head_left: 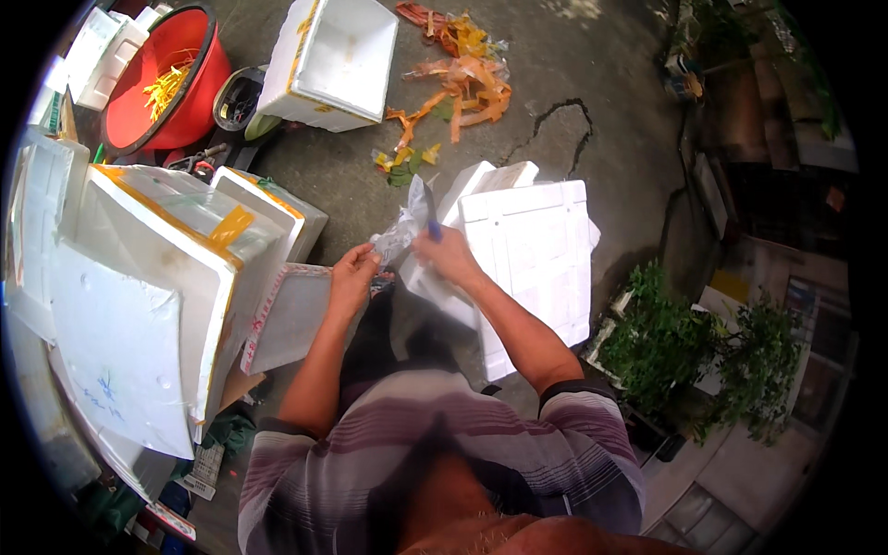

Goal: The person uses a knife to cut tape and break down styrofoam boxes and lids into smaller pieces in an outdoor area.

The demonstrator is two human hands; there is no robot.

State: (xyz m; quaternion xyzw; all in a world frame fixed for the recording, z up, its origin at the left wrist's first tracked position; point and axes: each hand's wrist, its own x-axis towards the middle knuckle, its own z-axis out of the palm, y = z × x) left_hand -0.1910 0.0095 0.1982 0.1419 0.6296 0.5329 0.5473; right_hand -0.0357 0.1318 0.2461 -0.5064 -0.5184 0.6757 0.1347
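striped shirt (573,453); crumpled plastic (400,234) pinched in left fingers (367,257)

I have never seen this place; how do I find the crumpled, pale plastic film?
Start at the large, white, rectangular foam panel just right of centre. Left of its upper part, the person's bare left hand pinches the crumpled, pale plastic film. Unlike the tangled orange plastic strips on the grey ground, it is whitish and hand-held.
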